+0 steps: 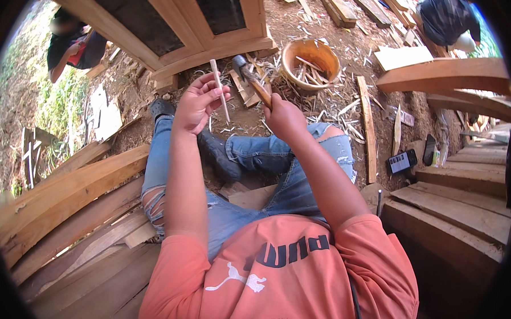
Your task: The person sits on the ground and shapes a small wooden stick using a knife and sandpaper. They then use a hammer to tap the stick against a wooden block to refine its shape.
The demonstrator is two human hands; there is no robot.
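My left hand (201, 103) pinches a thin, pale wooden stick (218, 89) between thumb and fingers, the stick standing nearly upright with a slight tilt. In my right hand (286, 118) is a hammer (260, 92), gripped by its wooden handle. The dark metal head points up and to the left, close to the stick but apart from it. Both hands are raised over my legs. Just beyond them stands a large wooden frame (214, 50) with dark panels.
An orange bucket (290, 67) of wood offcuts stands on the shaving-strewn ground. Planks (65, 199) lie at left; curved beams (441, 76) and stacked boards (459, 197) are at right. A phone (402, 161) lies near those boards. Two people (448, 21) are farther off, one at each side.
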